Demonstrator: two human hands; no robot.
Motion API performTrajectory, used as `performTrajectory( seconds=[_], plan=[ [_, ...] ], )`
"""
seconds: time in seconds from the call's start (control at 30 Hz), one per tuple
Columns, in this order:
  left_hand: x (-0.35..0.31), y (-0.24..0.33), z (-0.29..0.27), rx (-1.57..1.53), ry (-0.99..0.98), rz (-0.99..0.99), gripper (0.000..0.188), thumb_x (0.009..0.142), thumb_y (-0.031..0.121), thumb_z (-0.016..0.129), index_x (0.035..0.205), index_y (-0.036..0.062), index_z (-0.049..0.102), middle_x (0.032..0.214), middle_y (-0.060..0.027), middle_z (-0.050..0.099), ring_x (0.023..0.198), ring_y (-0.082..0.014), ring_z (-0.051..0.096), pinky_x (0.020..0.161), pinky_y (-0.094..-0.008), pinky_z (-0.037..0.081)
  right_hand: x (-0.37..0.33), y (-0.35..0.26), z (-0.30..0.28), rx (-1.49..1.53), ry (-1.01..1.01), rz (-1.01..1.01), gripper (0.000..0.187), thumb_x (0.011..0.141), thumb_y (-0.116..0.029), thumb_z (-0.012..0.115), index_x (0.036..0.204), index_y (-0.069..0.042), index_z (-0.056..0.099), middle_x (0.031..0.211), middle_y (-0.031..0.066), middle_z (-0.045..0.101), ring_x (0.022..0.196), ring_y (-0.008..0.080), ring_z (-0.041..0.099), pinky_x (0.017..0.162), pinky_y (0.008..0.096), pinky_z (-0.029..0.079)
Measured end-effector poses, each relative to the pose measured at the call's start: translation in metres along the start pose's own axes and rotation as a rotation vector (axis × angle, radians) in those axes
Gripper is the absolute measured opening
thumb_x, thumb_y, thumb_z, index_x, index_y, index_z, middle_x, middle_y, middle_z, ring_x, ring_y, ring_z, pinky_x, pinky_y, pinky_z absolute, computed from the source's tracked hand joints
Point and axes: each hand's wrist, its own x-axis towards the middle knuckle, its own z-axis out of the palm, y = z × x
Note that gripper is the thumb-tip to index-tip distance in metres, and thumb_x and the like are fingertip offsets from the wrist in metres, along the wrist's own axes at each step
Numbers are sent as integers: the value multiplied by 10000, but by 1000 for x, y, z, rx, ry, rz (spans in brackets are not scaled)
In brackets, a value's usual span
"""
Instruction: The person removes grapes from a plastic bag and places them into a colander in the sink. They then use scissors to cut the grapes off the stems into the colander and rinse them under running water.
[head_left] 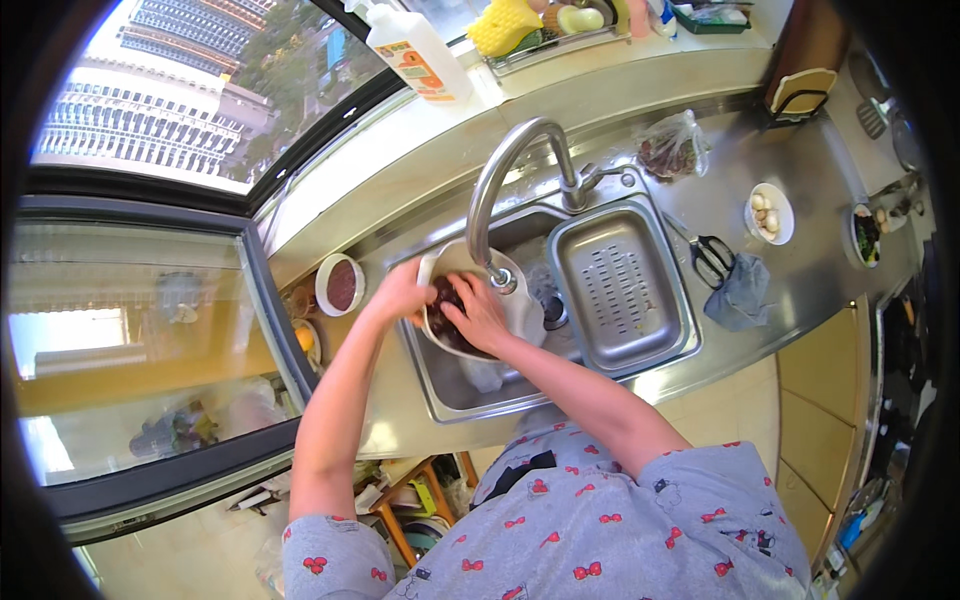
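A cream-white bowl (465, 250) is tilted in the left part of the steel sink (427, 385), under the curved faucet (492, 170). My left hand (402, 292) is closed round the bowl's left rim. Inside the bowl lie dark reddish-brown pieces (447, 318), too covered to name. On top of them rests my right hand (476, 314), fingers stretched and apart. Some fingertips are hidden among the pieces.
A perforated steel drain basket (618, 285) fills the sink's right side. Scissors (710, 258), a grey-blue cloth (740, 295), a bowl of pale mushroom-like pieces (768, 213) and a plastic bag (673, 145) lie right. A white bowl (340, 284) and open window (262, 310) are left.
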Motion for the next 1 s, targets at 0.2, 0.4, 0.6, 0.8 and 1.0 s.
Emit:
performTrajectory(
  seconds=[0.2,0.4,0.6,0.8,1.0],
  plan=[
    [9,-86,87,-526,-69,26,586,736,9,621,1308,98,534,932,-53,674,746,-162,663,501,-274,524,-48,7,-97,-439,-277,43,584,907,-386,584,1391,-82,464,1421,172,453,1268,353,466,1027,503,354],
    [17,-85,153,-780,8,57,639,728,32,640,1345,134,511,945,-32,666,757,-136,641,569,-261,491,-38,-4,-205,-360,-145,-11,330,920,-158,581,1235,-59,561,1196,159,621,1114,340,600,941,426,481],
    [24,-76,184,-969,132,54,632,755,-7,609,1358,126,474,994,-64,668,788,-167,676,536,-284,539,33,47,-265,-307,203,73,499,888,-189,621,1330,0,490,1253,205,589,1082,309,622,929,409,490],
    [14,-69,198,-1088,290,-4,698,758,-34,598,1414,111,409,1018,-101,656,771,-181,674,492,-281,544,85,91,-287,-257,429,225,709,853,-234,660,1431,45,360,1366,271,499,1189,361,570,1006,422,449],
    [-7,-56,229,-1201,439,-31,652,762,-36,601,1374,105,423,1029,-99,652,768,-188,674,501,-285,548,108,98,-294,-329,243,63,713,840,-239,670,1420,49,371,1383,284,487,1240,403,523,1060,425,404]
  ],
)
